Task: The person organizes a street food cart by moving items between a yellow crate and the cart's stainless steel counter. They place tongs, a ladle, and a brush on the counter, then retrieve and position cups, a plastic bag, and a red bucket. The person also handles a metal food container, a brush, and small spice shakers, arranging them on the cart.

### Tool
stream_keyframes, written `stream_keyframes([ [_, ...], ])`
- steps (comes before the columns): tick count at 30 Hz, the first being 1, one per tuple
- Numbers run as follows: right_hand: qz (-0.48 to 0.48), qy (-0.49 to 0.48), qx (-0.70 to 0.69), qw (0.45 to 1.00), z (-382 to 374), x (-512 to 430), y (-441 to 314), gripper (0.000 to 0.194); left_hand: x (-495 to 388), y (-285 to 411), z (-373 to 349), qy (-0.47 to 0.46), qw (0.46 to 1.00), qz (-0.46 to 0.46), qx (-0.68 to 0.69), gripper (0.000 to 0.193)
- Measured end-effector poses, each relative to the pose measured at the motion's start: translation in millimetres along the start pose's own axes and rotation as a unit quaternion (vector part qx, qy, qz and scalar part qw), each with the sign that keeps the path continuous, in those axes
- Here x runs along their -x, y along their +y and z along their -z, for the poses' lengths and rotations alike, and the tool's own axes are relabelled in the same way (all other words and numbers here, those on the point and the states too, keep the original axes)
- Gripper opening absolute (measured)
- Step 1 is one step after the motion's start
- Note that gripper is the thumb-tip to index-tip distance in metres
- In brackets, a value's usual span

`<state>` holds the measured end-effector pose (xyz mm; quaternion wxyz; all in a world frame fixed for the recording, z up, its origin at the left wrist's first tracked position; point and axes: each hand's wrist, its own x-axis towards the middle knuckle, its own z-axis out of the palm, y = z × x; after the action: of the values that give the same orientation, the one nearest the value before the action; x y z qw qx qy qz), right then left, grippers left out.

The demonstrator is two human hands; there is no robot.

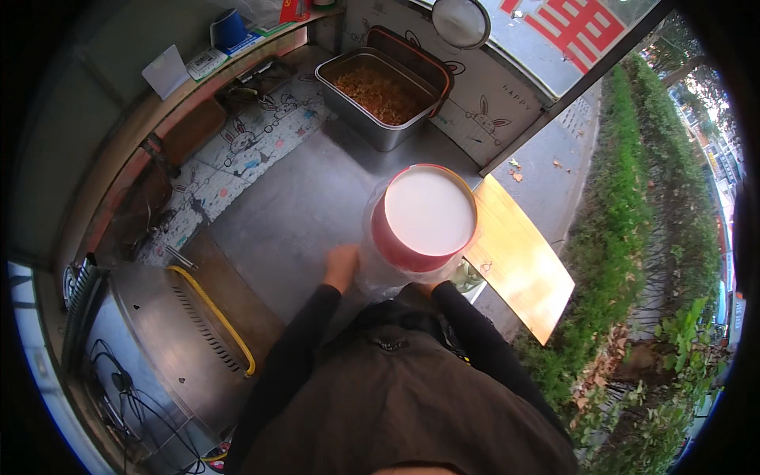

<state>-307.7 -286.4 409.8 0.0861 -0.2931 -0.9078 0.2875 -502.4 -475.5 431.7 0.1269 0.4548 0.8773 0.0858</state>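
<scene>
In front of my body stands a round red tub [409, 256] with a flat white top face [431, 209]; whether this is a lid, a base or contents I cannot tell. Loose clear plastic wrapping [378, 279] surrounds its side. My left hand [342, 265], somewhat blurred, has curled fingers at the left edge of the plastic and appears to grip it. Close under the tub's near side is my right hand [424, 288], mostly hidden by the tub and the plastic, so its fingers do not show. Beneath the tub lies a steel worktop [285, 202].
A rectangular steel pan [380, 133] of shredded brown food stands at the back. At left is a steel appliance [178, 332] with a yellow hose [219, 314] and black cables [127, 386]. A wooden board [522, 255] juts out right, towards a hedge [617, 225]. A strainer [461, 24] hangs above.
</scene>
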Motion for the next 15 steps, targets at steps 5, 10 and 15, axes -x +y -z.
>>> stream_keyframes([
  [5, 0.097, 0.249, -0.113, 0.957, 157.9, 6.6, -84.7, 0.023, 20.6, -4.9, 136.3, 0.426, 0.876, -0.065, 0.216, 0.028],
  [10, 0.405, 0.271, 0.155, 0.859, 220.9, 29.7, -155.6, 0.047, 79.4, 58.3, 228.7, 0.435, 0.804, -0.401, 0.055, 0.024],
  [15, 0.519, 0.228, 0.185, 0.803, 221.1, 30.1, -166.9, 0.021, 74.2, 75.8, 216.5, 0.465, 0.718, -0.488, -0.175, 0.016],
])
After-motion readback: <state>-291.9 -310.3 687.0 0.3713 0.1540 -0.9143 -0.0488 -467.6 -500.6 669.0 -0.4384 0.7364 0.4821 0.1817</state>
